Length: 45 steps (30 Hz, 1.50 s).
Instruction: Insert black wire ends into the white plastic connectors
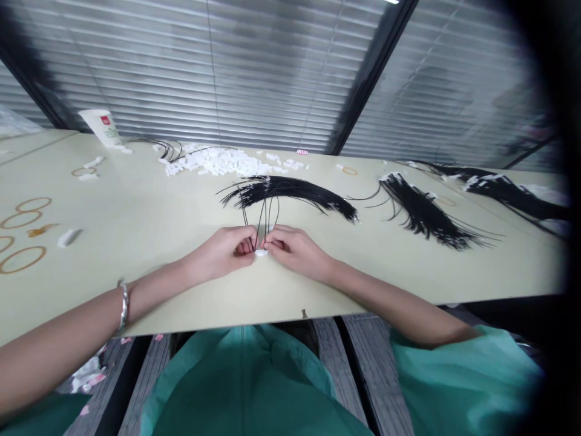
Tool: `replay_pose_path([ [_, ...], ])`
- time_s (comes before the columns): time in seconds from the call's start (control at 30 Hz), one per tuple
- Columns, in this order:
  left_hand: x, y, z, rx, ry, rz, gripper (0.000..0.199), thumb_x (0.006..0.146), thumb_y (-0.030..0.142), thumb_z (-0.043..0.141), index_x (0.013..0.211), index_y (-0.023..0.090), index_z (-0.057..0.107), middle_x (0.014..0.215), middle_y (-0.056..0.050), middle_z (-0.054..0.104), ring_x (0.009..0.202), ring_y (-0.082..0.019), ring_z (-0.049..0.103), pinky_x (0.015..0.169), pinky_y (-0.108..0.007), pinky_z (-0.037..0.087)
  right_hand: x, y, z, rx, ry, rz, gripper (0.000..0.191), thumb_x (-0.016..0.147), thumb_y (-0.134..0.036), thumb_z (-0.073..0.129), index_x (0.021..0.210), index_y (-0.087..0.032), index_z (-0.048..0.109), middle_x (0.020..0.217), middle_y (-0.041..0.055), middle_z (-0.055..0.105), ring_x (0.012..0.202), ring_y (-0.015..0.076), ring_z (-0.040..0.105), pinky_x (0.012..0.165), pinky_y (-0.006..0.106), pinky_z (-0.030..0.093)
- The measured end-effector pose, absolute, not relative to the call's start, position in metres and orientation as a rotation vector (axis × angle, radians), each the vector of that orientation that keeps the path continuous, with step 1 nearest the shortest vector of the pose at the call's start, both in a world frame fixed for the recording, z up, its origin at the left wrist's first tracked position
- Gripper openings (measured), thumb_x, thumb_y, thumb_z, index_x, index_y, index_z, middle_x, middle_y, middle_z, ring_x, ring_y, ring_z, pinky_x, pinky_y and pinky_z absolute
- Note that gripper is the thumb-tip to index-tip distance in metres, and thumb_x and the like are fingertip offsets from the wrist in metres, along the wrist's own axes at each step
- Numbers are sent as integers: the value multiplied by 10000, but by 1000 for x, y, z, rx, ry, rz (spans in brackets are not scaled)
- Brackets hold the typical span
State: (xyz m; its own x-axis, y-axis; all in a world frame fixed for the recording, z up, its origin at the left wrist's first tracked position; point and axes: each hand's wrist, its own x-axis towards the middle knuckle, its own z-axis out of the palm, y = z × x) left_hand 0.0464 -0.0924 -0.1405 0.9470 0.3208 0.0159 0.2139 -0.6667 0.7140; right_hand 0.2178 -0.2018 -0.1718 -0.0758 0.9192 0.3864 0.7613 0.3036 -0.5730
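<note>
My left hand (240, 245) and my right hand (293, 248) meet close together over the front part of the table. Both are closed in a pinch on thin black wires (260, 219), whose free lengths rise from between the fingers and bend toward the back. A small white piece (261, 252), like a connector housing, shows between the fingertips at the lower ends of the wires. My fingers hide part of it. Just beyond the hands lies a thick bundle of black wires (299, 189) with shiny tips at its right end.
A heap of small white pieces (222, 161) lies at the back, near a tilted paper cup (100, 127). More black wire bundles (424, 212) rest on the right. Rubber bands (22, 260) and a white piece (68, 237) are on the left. Window blinds (272, 72) stand behind the table.
</note>
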Motion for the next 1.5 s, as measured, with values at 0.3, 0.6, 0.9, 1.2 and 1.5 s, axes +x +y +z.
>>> replay_pose_path([
  [0.3, 45, -89, -148, 2356, 334, 245, 110, 714, 179, 525, 820, 150, 527, 752, 13, 559, 684, -70, 516, 641, -168, 433, 217, -202, -176, -1465, -1773, 442, 94, 877, -136, 533, 817, -108, 600, 692, -17, 458, 627, 44, 399, 586, 141, 300],
  [0.6, 46, -96, -139, 2378, 446, 217, 93, 691, 155, 530, 783, 140, 527, 742, 15, 563, 694, -74, 528, 648, -173, 425, 215, -203, -177, -1478, -1677, 609, 83, 840, -109, 524, 803, -92, 597, 720, -12, 500, 628, 42, 427, 572, 132, 306],
  [0.9, 47, -95, -141, 2391, 439, 245, 95, 686, 170, 532, 774, 133, 528, 738, 5, 575, 683, -78, 533, 612, -171, 415, 214, -204, -175, -1441, -1590, 749, 129, 832, -198, 526, 823, -88, 593, 727, 10, 502, 636, 58, 426, 571, 134, 312],
  [1.2, 46, -94, -143, 2345, 388, 198, 108, 704, 160, 517, 810, 142, 526, 757, 0, 562, 690, -72, 523, 619, -168, 436, 250, -189, -161, -1176, -1020, 883, 289, 844, -347, 562, 992, -101, 528, 662, 2, 384, 567, 50, 353, 528, 138, 305],
  [1.5, 45, -93, -141, 2355, 396, 175, 110, 723, 178, 514, 824, 138, 527, 780, -10, 568, 711, -85, 536, 639, -187, 442, 370, -211, -146, -2092, -1312, 32, 160, 827, -204, 544, 897, -121, 662, 822, 52, 564, 742, 111, 507, 660, 177, 357],
])
